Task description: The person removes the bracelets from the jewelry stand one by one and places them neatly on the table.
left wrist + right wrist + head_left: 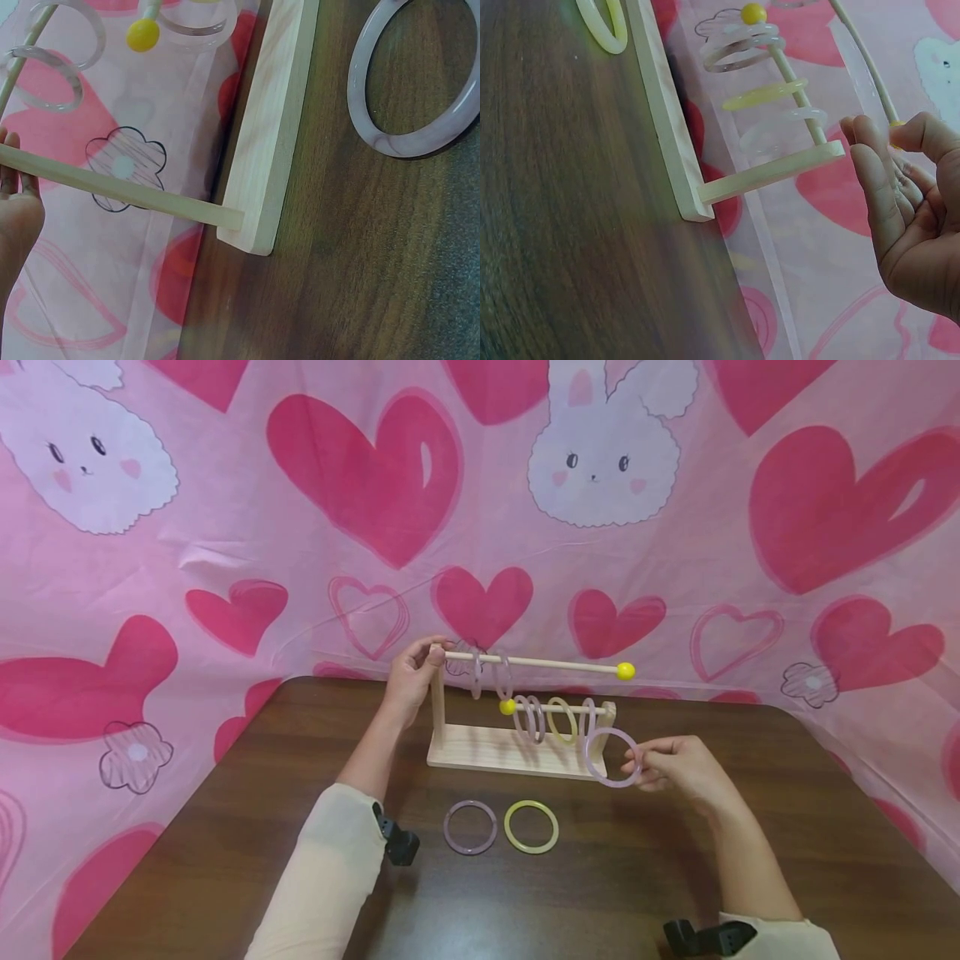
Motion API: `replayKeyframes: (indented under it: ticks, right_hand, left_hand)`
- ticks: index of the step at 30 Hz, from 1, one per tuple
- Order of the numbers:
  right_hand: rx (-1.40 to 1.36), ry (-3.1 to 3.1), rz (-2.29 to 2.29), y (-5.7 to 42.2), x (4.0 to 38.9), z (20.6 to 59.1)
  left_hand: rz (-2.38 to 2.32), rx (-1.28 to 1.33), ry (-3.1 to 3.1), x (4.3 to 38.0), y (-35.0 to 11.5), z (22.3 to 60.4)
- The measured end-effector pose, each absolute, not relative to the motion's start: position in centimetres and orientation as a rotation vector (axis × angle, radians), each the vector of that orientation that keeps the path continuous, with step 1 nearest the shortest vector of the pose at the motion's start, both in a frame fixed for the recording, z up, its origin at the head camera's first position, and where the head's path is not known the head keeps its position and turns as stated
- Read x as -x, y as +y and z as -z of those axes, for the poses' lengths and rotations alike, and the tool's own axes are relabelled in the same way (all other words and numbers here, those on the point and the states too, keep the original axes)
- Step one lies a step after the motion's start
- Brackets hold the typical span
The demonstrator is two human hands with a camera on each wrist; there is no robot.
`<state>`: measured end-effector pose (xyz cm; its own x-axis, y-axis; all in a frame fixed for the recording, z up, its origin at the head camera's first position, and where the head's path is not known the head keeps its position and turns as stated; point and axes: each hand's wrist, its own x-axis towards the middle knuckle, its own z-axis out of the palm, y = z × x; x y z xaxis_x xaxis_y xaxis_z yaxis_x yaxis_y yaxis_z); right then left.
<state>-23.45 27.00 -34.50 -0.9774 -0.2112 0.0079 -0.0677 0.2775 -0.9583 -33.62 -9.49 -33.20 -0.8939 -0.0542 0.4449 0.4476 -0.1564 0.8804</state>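
A wooden bangle stand (510,750) has two rods at different heights, each tipped with a yellow ball. My left hand (411,681) grips the top of its left post, thumb in front. Two pale translucent bangles hang on the upper rod (562,665). On the lower rod hang several more, one of them a yellow bangle (765,95). Just in front of the stand's right end, my right hand (686,768) pinches a lilac bangle (618,783) by its right edge. In the right wrist view the pinched part cannot be made out.
A purple bangle (470,852) and a yellow-green bangle (532,850) lie flat on the brown wooden table (225,860), in front of the stand. Behind the table hangs a pink cloth (315,543) printed with hearts and rabbits.
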Motion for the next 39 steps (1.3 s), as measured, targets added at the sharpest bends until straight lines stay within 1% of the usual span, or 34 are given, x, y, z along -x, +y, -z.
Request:
replayKeyframes:
  ticks: [16, 39]
  right_hand:
    - [0.325, 2.329, 1.654, 27.4, 23.6, 35.4]
    - [0.382, 2.247, 1.519, 27.8, 24.0, 36.7]
  left_hand:
    - [2.128, 0.488, -1.763, 33.6, -9.6, 33.3]
    - [2.127, 0.453, -1.8, 33.7, -9.6, 33.2]
